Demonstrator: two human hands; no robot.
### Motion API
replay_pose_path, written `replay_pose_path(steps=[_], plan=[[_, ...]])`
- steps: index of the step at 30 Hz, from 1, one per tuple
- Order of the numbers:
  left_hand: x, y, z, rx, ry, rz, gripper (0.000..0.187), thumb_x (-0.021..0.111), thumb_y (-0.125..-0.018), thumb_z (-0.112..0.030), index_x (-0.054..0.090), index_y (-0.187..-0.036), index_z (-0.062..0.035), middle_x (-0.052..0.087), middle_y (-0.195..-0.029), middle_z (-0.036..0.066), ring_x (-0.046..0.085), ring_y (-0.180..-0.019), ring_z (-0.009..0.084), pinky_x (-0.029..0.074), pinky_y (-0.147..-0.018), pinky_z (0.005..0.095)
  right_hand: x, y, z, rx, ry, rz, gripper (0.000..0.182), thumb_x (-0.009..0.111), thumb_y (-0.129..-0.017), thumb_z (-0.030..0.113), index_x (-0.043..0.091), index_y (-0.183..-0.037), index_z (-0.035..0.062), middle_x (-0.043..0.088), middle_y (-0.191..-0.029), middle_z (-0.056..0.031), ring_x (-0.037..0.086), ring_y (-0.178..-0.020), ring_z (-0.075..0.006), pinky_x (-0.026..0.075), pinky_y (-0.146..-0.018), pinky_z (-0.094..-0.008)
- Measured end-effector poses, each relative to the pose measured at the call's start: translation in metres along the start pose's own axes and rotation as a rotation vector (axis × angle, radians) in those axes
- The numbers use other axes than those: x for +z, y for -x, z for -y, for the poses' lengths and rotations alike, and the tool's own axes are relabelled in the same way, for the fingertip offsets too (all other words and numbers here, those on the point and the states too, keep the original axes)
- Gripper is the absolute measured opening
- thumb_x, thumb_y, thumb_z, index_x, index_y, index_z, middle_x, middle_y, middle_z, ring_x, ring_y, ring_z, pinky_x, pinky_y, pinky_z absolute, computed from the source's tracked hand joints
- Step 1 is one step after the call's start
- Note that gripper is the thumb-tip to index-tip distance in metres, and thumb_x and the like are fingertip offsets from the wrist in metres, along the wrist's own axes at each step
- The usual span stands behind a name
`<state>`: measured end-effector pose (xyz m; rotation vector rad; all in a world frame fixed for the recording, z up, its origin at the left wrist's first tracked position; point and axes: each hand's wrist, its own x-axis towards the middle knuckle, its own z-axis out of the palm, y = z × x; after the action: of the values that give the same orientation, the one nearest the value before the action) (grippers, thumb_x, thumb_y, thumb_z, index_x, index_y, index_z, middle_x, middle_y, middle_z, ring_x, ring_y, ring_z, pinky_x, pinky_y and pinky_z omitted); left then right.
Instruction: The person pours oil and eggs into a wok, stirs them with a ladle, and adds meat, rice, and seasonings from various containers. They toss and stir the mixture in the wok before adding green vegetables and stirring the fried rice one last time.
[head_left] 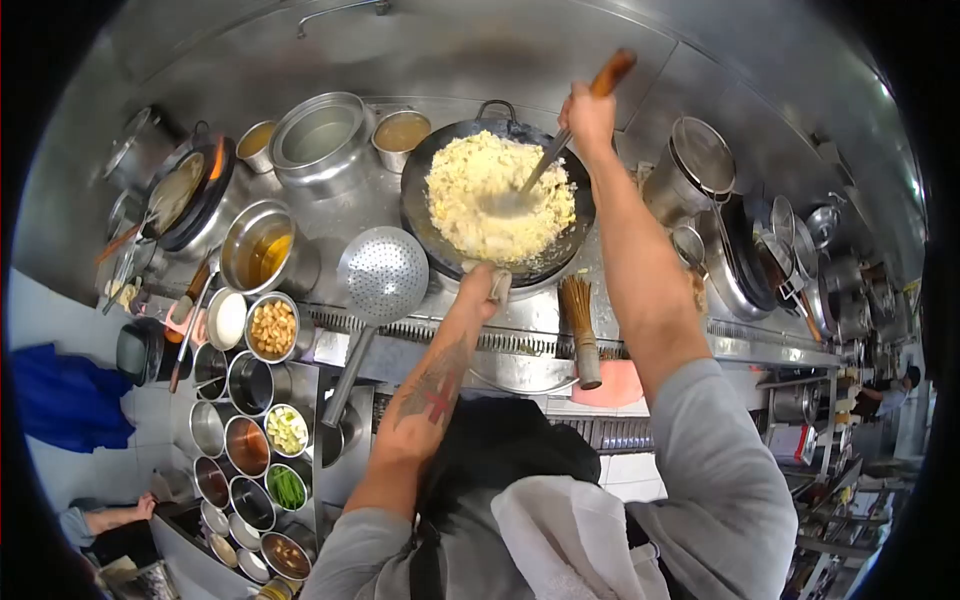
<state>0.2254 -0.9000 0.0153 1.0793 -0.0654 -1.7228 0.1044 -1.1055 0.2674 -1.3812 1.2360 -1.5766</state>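
A dark wok (416, 205) sits on the range, filled with yellow egg fried rice (465, 175). My right hand (590, 115) is closed round the long handle of a wok ladle (548, 160), whose wooden end points up and to the right. The ladle's head is blurred and rests in the rice. My left hand (480, 285) grips a folded cloth (501, 287) at the wok's near rim; any handle beneath it is hidden. Just left of the wok lies a large perforated skimmer (384, 275). Near the front edge is a bamboo wok brush (578, 315).
On the left stand an aluminium pot (320, 140), a pot of oil (268, 256), a bowl of golden diced pieces (273, 328) and several seasoning containers (247, 445). A flame (217, 158) rises by another wok. A strainer (704, 155) rests on a pot at right. Another person's hand (146, 505) shows lower left.
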Motion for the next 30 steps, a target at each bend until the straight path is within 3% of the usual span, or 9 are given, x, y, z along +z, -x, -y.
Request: replay_pose_path(steps=[4,7,8,11,15,18,23,27,30], plan=[[0.007,0.013,-0.009,0.012,0.048,0.033,0.022,0.048,-0.100,-0.024,0.056,-0.102,-0.0042,0.064,-0.083,0.010,0.060,-0.065,0.0231,0.049,-0.053,0.0377,-0.007,0.099,0.087,-0.107,-0.158,0.199,0.034,0.062,-0.089,0.032,0.061,-0.072,0.0016,0.060,-0.058,-0.0087,0.060,-0.055,-0.0182,0.047,-0.056,-0.0376],[0.005,0.019,-0.003,0.007,0.047,0.016,0.020,0.050,-0.099,-0.022,0.056,-0.102,-0.0038,0.064,-0.084,0.010,0.061,-0.066,0.0227,0.049,-0.052,0.0375,0.018,0.088,0.001,-0.207,0.279,0.096,0.038,0.060,-0.092,0.033,0.057,-0.067,0.0046,0.055,-0.054,-0.0046,0.057,-0.051,-0.0168,0.044,-0.054,-0.0346],[0.005,0.019,-0.005,0.019,0.057,0.033,0.019,0.051,-0.098,-0.022,0.056,-0.102,-0.0040,0.064,-0.084,0.009,0.062,-0.067,0.0224,0.049,-0.051,0.0377,0.008,0.073,0.031,-0.014,0.161,0.090,0.038,0.060,-0.092,0.034,0.056,-0.066,0.0057,0.054,-0.054,-0.0023,0.054,-0.048,-0.0165,0.042,-0.051,-0.0339],[0.012,0.031,-0.013,0.026,0.025,-0.022,0.015,0.054,-0.095,-0.019,0.059,-0.096,-0.0049,0.065,-0.083,0.008,0.065,-0.067,0.0202,0.051,-0.050,0.0352,-0.035,0.104,0.106,-0.110,-0.010,0.092,0.037,0.059,-0.094,0.026,0.052,-0.062,0.0080,0.049,-0.051,0.0015,0.047,-0.043,-0.0122,0.038,-0.045,-0.0322],[0.001,0.007,0.000,0.041,0.061,0.040,0.015,0.053,-0.096,-0.019,0.058,-0.097,-0.0049,0.065,-0.084,0.007,0.063,-0.064,0.0198,0.050,-0.047,0.0357,-0.003,0.100,0.005,-0.092,-0.140,0.071,0.029,0.055,-0.097,0.016,0.049,-0.070,0.0079,0.044,-0.050,0.0006,0.040,-0.040,-0.0095,0.030,-0.041,-0.0269],[0.003,0.009,-0.005,0.055,0.085,0.048,0.016,0.053,-0.095,-0.020,0.058,-0.099,-0.0048,0.065,-0.086,0.008,0.064,-0.065,0.0197,0.051,-0.048,0.0351,-0.001,0.129,0.099,-0.110,-0.138,0.098,0.030,0.055,-0.097,0.015,0.050,-0.069,0.0071,0.048,-0.053,-0.0015,0.046,-0.044,-0.0122,0.035,-0.044,-0.0288],[0.001,0.019,-0.006,0.019,0.028,0.051,0.018,0.055,-0.094,-0.020,0.059,-0.101,-0.0039,0.066,-0.087,0.009,0.065,-0.068,0.0202,0.050,-0.048,0.0359,0.004,0.091,0.038,-0.122,0.308,0.068,0.030,0.058,-0.089,0.024,0.054,-0.063,0.0090,0.051,-0.053,0.0002,0.049,-0.046,-0.0126,0.039,-0.047,-0.0302],[0.009,0.025,-0.009,0.026,0.027,-0.029,0.019,0.056,-0.093,-0.020,0.059,-0.101,-0.0034,0.065,-0.088,0.009,0.065,-0.070,0.0206,0.050,-0.050,0.0353,-0.034,0.011,0.052,-0.173,-0.267,-0.032,0.040,0.063,-0.089,0.026,0.055,-0.057,0.0035,0.052,-0.048,-0.0034,0.050,-0.040,-0.0165,0.038,-0.043,-0.0359],[0.003,0.016,0.001,0.026,0.047,-0.022,0.019,0.057,-0.092,-0.021,0.058,-0.102,-0.0041,0.064,-0.089,0.009,0.064,-0.071,0.0203,0.050,-0.051,0.0357,0.010,0.006,-0.008,0.034,-0.252,-0.037,0.040,0.063,-0.088,0.024,0.051,-0.055,0.0045,0.049,-0.046,-0.0022,0.049,-0.040,-0.0160,0.037,-0.042,-0.0344]])
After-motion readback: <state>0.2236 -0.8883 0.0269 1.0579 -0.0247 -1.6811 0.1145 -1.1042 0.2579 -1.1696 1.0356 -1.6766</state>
